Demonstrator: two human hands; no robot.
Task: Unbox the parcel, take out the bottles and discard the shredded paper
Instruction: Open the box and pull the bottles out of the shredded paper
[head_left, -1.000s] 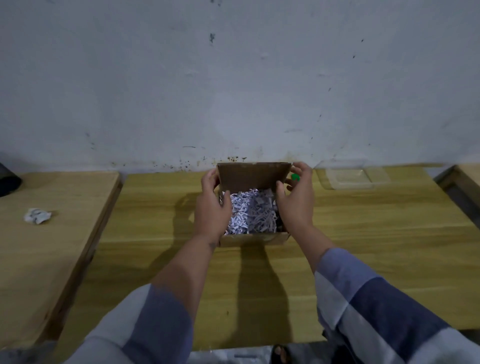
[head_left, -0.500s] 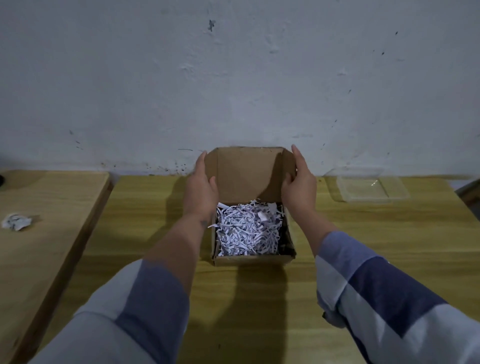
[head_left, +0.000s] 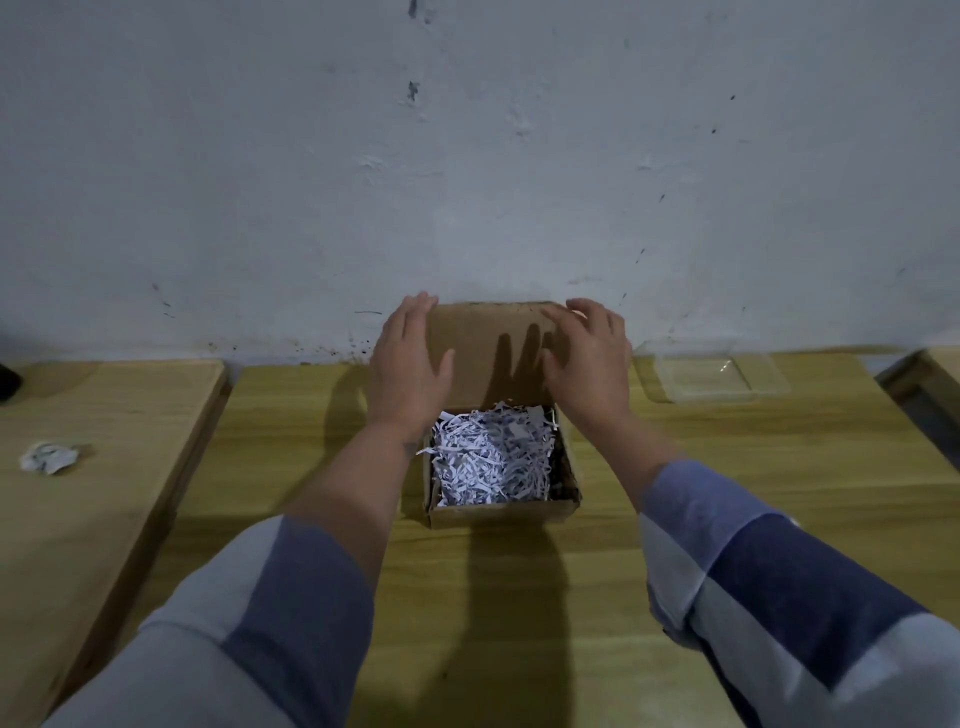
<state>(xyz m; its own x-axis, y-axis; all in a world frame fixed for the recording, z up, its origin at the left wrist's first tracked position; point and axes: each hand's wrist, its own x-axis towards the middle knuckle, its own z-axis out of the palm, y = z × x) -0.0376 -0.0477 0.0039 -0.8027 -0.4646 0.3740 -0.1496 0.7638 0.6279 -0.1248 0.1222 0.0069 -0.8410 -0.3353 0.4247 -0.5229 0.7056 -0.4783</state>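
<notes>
A small brown cardboard box stands open on the wooden table, its lid flap raised toward the wall. White shredded paper fills the box to the rim. No bottle shows; the paper hides whatever lies below. My left hand is at the flap's left edge with fingers stretched out. My right hand hovers in front of the flap's right side, fingers spread, casting a shadow on the cardboard. Neither hand holds anything.
A clear plastic tray lies on the table at the back right, near the wall. A second wooden table on the left carries a crumpled paper ball and a dark object at the edge.
The lid flap has swung up and back toward the wall. Both hands moved from the box's sides up onto the flap, and their fingers have spread.
</notes>
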